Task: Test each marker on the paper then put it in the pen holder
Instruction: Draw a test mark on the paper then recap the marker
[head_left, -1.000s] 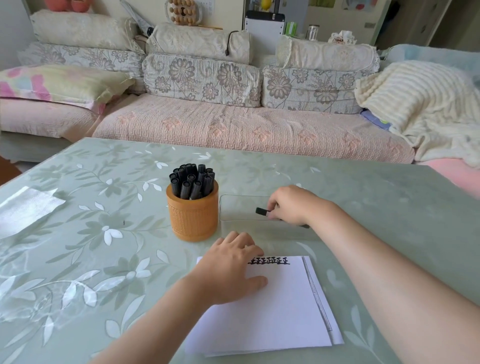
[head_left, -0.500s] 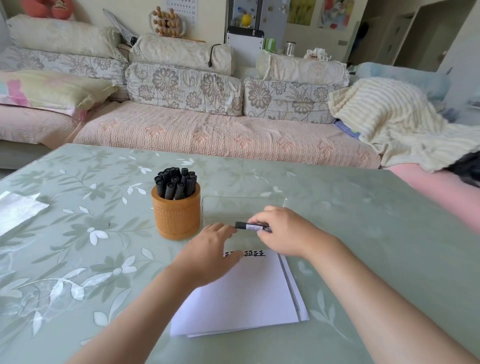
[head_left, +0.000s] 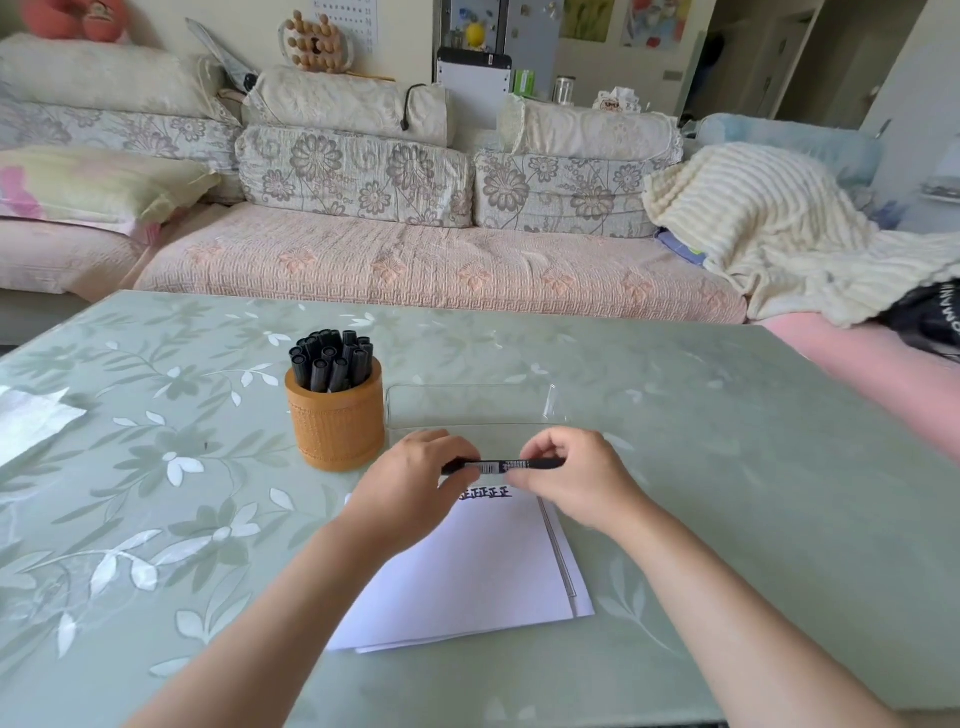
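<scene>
Two hands on one marker (head_left: 498, 466): the left hand (head_left: 410, 488) curls its fingers round the left end, and the right hand (head_left: 576, 483) pinches the barrel further right between thumb and fingers. Change noted: a second ago we have the left hand flat on the paper (head_left: 467, 571) and the right hand alone at the clear tray (head_left: 467, 405), pinching this marker by one end; now the left hand is off the sheet and both meet on the marker. Marker: black, white label at mid-barrel, held level just below frame centre, over the top edge of the paper. Paper: white, lower centre, with a row of dark test marks (head_left: 485, 492) along its top edge. Pen holder (head_left: 335, 426): orange, left of the hands, packed with black markers (head_left: 332, 358) standing upright. Clear tray: just beyond the hands on the table (head_left: 727, 441). Reading: we judge the pick-up finished and the uncapping about to begin; the test stroke and the drop into the pen holder are not yet done for this item.
</scene>
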